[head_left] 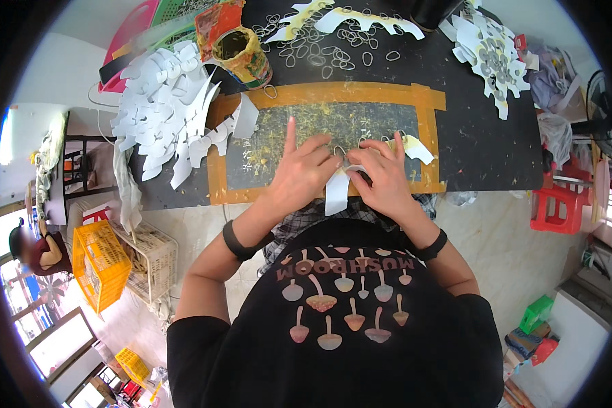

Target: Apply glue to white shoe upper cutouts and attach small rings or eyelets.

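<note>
Your left hand (304, 171) and right hand (382, 178), fingers pinching a white strip (336, 194) by the table's (486, 156) near edge, a ring (338, 147) between them, white pieces (163, 102) piled leftward.

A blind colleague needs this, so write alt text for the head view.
A person's left hand and right hand meet at a white strip and a grey oval ring, at the near edge of a black table. White cutouts pile at left beside a yellow-smeared can; loose rings lie scattered beyond.
</note>
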Demonstrator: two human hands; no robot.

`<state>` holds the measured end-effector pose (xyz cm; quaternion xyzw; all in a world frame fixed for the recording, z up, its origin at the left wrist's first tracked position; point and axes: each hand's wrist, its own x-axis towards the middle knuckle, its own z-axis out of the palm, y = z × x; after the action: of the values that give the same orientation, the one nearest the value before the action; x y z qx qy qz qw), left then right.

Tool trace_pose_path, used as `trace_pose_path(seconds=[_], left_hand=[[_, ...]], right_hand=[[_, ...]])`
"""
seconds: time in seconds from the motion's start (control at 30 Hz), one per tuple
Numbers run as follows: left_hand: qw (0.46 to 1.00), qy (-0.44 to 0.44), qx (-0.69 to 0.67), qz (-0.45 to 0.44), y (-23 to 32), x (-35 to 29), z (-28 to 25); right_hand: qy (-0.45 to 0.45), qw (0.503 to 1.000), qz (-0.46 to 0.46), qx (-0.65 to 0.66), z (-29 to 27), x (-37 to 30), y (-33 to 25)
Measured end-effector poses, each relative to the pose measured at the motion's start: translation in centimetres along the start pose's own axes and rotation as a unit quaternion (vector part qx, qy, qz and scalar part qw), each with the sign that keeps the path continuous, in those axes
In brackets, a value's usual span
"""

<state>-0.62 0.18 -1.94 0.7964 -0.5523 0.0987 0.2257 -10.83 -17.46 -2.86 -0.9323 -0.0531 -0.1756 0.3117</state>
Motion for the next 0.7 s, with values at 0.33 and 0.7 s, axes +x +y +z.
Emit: trace_pose_path(seconds=[0.33, 0.7], left_hand=[[1.000, -0.021, -0.009, 0.020, 0.2, -0.6, -0.3], [0.997, 0.024, -0.036, -0.057, 1.8, -2.5, -0.1]], right_hand=[[-0.015, 0.988, -0.096, -0.118, 0.2, 0.1, 0.9], [0.047, 0.995, 0.047, 0.078, -0.9, 1.4, -0.6]])
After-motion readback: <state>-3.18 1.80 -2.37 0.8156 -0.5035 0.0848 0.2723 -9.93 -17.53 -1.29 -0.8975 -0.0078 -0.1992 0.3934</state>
